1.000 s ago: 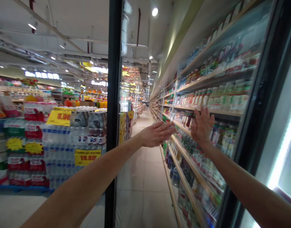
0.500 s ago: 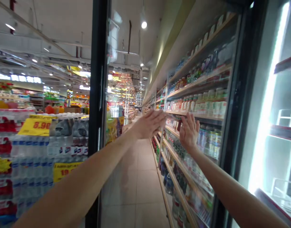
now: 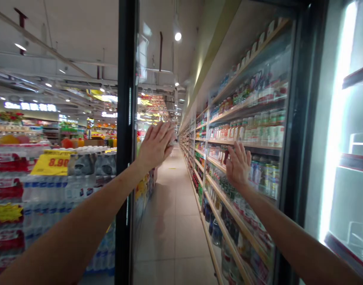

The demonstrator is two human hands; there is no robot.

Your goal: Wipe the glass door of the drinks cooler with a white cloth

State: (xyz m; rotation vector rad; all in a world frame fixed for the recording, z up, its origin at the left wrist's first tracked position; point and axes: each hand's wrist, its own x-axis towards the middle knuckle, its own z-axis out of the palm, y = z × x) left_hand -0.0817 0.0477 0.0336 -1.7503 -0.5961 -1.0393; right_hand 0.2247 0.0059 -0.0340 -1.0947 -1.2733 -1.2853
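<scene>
Leftward across the glass door the left hand has been shifted; the right hand is held lower; each grip is wide, probably for flat pressure.

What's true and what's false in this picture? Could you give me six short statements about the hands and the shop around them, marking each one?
1. The left hand is raised in front of a dark-framed glass door. True.
2. The right hand is clenched into a fist. False: it is open, with the fingers pointing up.
3. The left hand appears lower in the view than the right hand. False: it appears higher.
4. A bright strip light glows on the right. True.
5. The yellow price sign reads 5.50. False: it reads 8.90.
6. Stacked bottle packs stand on the left. True.
</scene>
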